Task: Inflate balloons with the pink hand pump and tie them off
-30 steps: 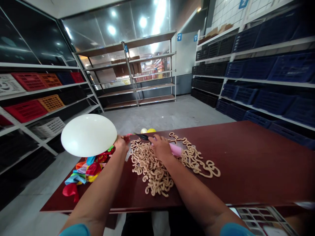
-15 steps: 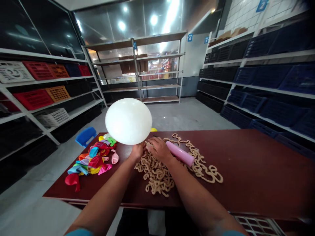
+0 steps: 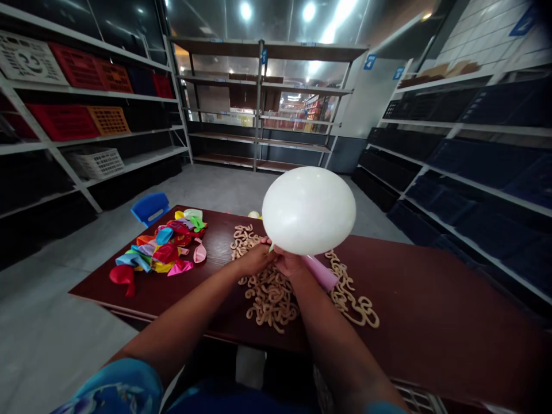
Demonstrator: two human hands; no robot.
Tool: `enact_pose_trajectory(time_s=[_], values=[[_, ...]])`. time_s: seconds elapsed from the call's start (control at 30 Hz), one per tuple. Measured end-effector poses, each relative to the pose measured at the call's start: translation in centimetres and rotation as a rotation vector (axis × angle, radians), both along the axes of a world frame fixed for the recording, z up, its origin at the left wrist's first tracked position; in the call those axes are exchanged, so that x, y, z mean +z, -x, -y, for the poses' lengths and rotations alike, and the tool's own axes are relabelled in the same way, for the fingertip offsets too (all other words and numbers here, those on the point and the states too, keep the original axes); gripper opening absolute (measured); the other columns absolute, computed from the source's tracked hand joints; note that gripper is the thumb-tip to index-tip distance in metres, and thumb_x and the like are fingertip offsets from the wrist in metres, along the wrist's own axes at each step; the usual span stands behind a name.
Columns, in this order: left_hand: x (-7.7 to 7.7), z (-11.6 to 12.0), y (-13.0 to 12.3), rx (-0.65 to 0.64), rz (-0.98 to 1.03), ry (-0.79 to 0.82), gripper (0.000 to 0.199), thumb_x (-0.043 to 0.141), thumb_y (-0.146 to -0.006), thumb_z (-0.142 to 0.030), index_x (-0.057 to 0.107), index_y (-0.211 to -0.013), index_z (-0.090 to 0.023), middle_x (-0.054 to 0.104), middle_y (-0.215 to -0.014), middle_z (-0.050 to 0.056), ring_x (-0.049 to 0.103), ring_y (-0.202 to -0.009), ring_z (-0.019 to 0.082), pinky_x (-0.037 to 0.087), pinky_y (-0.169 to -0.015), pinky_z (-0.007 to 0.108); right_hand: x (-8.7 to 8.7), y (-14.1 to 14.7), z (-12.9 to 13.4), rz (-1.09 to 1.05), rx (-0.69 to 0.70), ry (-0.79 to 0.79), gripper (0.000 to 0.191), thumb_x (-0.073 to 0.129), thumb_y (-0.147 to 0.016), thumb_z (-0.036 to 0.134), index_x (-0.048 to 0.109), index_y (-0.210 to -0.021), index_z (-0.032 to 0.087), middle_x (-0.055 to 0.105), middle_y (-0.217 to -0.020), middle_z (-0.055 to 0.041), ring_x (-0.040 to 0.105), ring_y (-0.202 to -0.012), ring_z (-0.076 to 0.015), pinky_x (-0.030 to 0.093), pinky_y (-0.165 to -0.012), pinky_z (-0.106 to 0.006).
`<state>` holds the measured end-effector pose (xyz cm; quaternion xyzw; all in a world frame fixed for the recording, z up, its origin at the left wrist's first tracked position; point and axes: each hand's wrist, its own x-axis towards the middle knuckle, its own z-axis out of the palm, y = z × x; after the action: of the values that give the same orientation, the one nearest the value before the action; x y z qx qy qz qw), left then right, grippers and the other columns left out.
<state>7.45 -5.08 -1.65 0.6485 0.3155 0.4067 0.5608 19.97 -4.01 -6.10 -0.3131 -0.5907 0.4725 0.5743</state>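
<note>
A white inflated balloon [image 3: 309, 210] floats above the middle of the table, its neck down at my hands. My right hand [image 3: 290, 263] is closed around the neck, just under the balloon. Against it, my left hand [image 3: 257, 259] has its fingers closed at the pale tail of the same neck; its fingertips are partly hidden. Beneath both hands lies a heap of beige, curly rope-like strands [image 3: 271, 302]. A pink tube-shaped object [image 3: 321, 272] rests right of my right hand, partly covered by the balloon.
Uninflated coloured balloons [image 3: 166, 253] lie in a pile at the table's left. More beige strands [image 3: 351, 296] trail on the right of the dark red table [image 3: 422, 299]. Beyond its left corner stands a blue chair [image 3: 150, 208]. Shelves with crates line the walls.
The balloon has swung from left to right in the view. My right hand has left the strands and now grips the balloon's neck together with my left hand. The view has shifted too.
</note>
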Motion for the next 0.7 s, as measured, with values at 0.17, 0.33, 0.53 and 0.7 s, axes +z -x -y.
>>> enact_pose_trajectory(time_s=[0.17,0.33,0.53,0.7], values=[[-1.2,0.5,-0.2,-0.017,0.068,0.0,0.018,0.061,-0.073,-0.031,0.058,-0.063,-0.015,0.05,-0.054,0.0,0.042,-0.049,0.011,0.032,-0.047,0.022,0.4,0.3,-0.1,-0.197,0.172,0.156,0.031,0.055,-0.068,0.053,0.055,-0.079,0.024,0.063,-0.087,-0.0041,0.058,-0.092,-0.0217,0.048,-0.074,-0.039],[-2.8,1.0,-1.3,0.011,0.303,0.101,0.03,0.054,-0.077,-0.042,0.049,-0.065,-0.015,0.036,-0.048,-0.004,0.03,-0.041,0.006,0.023,-0.04,0.021,0.5,0.5,0.1,-0.238,0.135,0.168,0.031,0.062,-0.064,0.053,0.052,-0.071,0.024,0.063,-0.088,-0.0037,0.057,-0.094,-0.0222,0.048,-0.076,-0.039],[-3.1,1.0,-1.7,-0.027,0.501,0.281,0.032,0.051,-0.08,-0.039,0.046,-0.063,-0.013,0.034,-0.05,-0.003,0.031,-0.043,0.005,0.025,-0.041,0.018,0.7,0.5,0.2,-0.217,0.145,0.157,0.033,0.063,-0.062,0.053,0.053,-0.072,0.023,0.061,-0.095,-0.0035,0.056,-0.092,-0.0208,0.049,-0.07,-0.035],[-0.4,-0.2,0.0,-0.134,0.536,0.591,0.024,0.054,-0.078,-0.028,0.042,-0.062,-0.014,0.03,-0.05,-0.005,0.027,-0.039,0.004,0.017,-0.035,0.015,1.4,0.8,0.6,-0.142,0.24,0.182,0.036,0.06,-0.066,0.047,0.056,-0.092,0.023,0.062,-0.096,-0.0039,0.058,-0.086,-0.0188,0.049,-0.067,-0.034]])
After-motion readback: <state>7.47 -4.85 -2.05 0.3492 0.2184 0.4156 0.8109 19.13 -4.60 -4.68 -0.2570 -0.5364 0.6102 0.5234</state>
